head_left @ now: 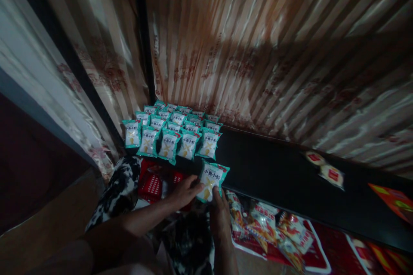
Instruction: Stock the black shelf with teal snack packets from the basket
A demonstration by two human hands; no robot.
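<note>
Between my two hands is a teal and white snack bag (211, 178) with Chinese lettering, held upright at the front edge of the black shelf (254, 157). My left hand (186, 191) grips the bag's lower left side with thumb and fingers. On its lower right side, my right hand (221, 206) closes round the edge, its fingers partly hidden. Just beyond, several matching snack bags (169, 142) stand in rows on the left end of the shelf.
Two round wrapped snacks (332, 175) and an orange packet (395, 200) lie on the shelf's right part. Below it sit a red basket (151, 184) and a white-rimmed red tray (322, 262) of snack packets (263, 219). Curtains (258, 51) hang behind, with a black post (145, 34) at left.
</note>
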